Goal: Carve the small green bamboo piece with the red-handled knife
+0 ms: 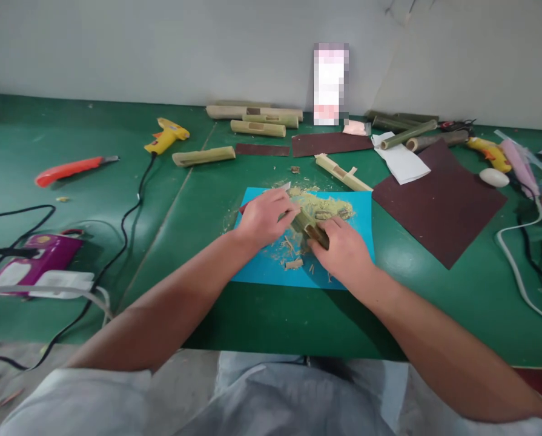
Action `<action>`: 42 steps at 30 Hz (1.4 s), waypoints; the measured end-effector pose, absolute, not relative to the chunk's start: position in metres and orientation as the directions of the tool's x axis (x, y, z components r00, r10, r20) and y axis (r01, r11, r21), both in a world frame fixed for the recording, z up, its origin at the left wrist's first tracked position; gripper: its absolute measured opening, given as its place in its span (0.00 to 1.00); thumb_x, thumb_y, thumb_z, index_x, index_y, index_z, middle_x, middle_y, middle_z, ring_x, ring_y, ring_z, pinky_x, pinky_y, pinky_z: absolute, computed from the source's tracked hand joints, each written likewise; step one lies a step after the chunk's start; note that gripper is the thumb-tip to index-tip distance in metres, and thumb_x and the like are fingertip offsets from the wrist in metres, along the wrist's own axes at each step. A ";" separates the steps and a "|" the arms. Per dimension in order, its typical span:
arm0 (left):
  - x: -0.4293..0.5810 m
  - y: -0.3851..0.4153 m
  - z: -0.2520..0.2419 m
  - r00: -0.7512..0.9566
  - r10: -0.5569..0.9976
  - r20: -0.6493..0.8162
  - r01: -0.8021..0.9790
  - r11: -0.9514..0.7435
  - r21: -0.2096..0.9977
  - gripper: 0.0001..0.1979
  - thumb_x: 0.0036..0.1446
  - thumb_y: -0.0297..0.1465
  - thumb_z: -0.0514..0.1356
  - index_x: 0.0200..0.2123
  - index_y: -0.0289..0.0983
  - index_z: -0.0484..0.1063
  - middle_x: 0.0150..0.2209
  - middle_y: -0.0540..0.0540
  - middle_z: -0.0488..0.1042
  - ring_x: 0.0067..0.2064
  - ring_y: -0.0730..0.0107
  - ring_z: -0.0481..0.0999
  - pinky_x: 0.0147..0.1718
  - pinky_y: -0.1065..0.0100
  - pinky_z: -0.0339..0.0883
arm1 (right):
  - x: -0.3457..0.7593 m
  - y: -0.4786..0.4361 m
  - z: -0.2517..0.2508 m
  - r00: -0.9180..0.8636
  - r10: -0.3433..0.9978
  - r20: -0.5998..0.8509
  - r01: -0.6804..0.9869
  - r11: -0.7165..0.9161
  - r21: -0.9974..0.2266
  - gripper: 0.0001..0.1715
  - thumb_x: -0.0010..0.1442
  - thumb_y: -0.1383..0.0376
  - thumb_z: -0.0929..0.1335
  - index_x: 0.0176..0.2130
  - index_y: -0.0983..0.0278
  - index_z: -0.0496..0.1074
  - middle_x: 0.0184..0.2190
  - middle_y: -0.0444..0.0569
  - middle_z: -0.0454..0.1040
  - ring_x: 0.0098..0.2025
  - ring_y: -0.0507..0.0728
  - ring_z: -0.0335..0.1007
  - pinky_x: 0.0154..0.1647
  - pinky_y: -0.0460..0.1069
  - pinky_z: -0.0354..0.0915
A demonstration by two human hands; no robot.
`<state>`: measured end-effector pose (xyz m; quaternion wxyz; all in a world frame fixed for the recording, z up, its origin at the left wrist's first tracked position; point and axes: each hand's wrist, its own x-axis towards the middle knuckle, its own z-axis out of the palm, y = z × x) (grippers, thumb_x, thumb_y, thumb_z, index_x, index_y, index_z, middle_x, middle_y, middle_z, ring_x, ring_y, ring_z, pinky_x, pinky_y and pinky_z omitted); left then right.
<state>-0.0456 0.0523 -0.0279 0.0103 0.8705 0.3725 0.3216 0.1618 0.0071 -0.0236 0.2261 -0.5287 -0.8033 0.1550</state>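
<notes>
A short bamboo piece (306, 223) with a notch cut in its side lies slantwise between my two hands. My right hand (343, 251) is closed round its lower right end. At its upper left end is my left hand (268, 217), fingers bent round a red-handled knife (287, 186); the blade tip shows above the knuckles, and most of the handle is hidden. Below both hands is a blue sheet (271, 274), strewn with pale shavings and a heap of sawdust (341, 207).
Cut bamboo pieces (258, 128) and a phone (329, 85) are at the back. On the left are a yellow glue gun (165, 138), a red cutter (71, 171) and a purple power strip (41, 263) with cables. Brown sandpaper (441, 203) lies to the right.
</notes>
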 end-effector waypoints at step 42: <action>-0.045 0.053 -0.029 0.481 0.705 0.521 0.551 -0.705 0.447 0.12 0.69 0.33 0.59 0.34 0.37 0.80 0.31 0.47 0.76 0.34 0.69 0.76 0.36 0.67 0.71 | 0.160 0.006 -0.017 -0.345 0.925 0.156 0.829 0.379 -0.411 0.09 0.67 0.63 0.68 0.40 0.66 0.77 0.42 0.55 0.76 0.42 0.60 0.73 0.40 0.53 0.65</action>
